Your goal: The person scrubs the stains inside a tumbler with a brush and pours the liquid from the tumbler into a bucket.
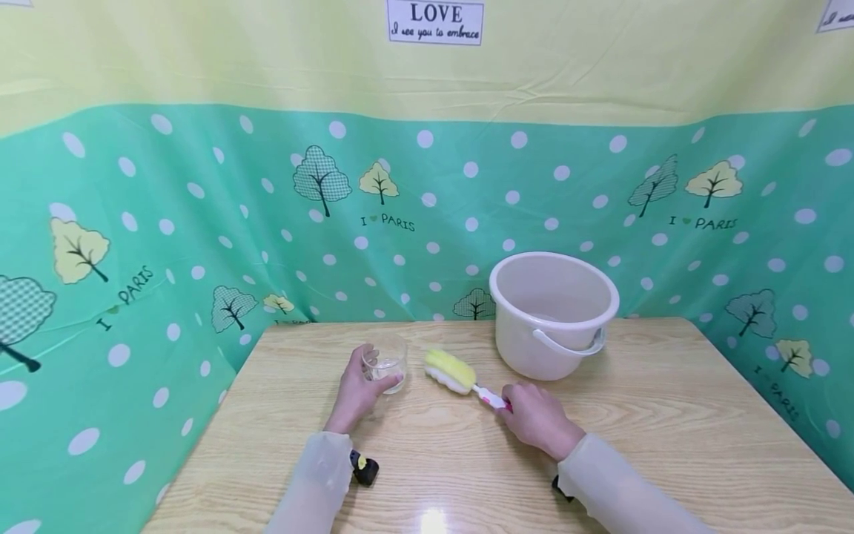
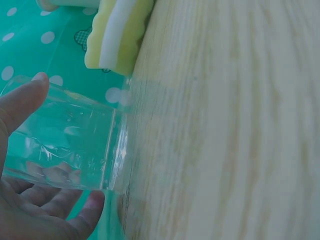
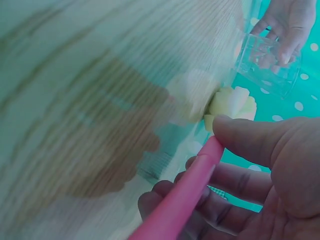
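A clear drinking glass [image 1: 390, 362] stands upright on the table in the head view. My left hand [image 1: 356, 389] grips it from the left, thumb on the near side and fingers round the far side. In the left wrist view the glass [image 2: 70, 135] shows between thumb and fingers, its base right at the tabletop. A sponge bottle brush [image 1: 454, 371] with a yellow and white head points left toward the glass. My right hand [image 1: 537, 419] holds its pink and white handle [image 3: 182, 195], thumb on top and fingers curled beneath.
Behind the brush, at the back right of the wooden table [image 1: 427, 460], stands a white bucket [image 1: 540, 352] with its handle hanging on the front. A green and yellow patterned curtain [image 1: 427, 274] encloses the back and both sides.
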`<state>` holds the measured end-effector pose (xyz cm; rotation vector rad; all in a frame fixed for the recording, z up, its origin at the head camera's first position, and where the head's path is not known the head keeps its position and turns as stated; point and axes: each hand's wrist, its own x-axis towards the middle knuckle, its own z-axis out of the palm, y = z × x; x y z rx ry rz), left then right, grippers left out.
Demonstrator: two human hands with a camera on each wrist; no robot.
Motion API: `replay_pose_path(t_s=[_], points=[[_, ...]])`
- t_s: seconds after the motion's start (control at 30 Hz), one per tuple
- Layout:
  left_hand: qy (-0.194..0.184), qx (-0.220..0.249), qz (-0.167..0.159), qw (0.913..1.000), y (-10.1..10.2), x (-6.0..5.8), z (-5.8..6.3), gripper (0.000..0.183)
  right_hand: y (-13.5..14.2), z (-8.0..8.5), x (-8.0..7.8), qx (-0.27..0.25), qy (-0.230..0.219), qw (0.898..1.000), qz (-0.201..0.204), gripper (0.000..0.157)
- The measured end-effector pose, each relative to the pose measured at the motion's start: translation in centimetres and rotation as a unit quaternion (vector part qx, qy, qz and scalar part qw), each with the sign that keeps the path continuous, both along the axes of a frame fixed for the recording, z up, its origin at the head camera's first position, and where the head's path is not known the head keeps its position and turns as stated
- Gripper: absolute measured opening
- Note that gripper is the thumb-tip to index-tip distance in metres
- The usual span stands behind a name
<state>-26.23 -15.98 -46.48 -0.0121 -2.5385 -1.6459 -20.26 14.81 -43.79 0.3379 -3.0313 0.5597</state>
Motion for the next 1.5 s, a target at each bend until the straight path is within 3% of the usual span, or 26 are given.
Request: replay_pose_path(t_s=[0.67, 1.0, 1.1, 1.5], points=[[0.0, -0.001, 0.001, 1.0, 0.0, 0.1, 0.0, 0.095, 0.2, -0.3, 0.0, 0.012, -0.015, 1.0, 0.011, 0.021], [-0.001, -0.001, -0.001, 1.0, 0.1, 0.1, 0.1, 0.096, 0.9, 0.4, -0.1, -0.015, -0.017, 0.999, -0.033, 0.026], [-0.001, -0.003, 0.001, 1.0, 0.0, 0.2, 0.1, 0.096, 1.0, 0.7, -0.1, -0.027, -0.007, 0.999, -0.044, 0.031], [0.002, 0.001, 0.001, 1.0, 0.1, 0.1, 0.0, 0.096, 1.4, 1.3, 0.1, -0.081, 0.087, 0.992, -0.043, 0.018]])
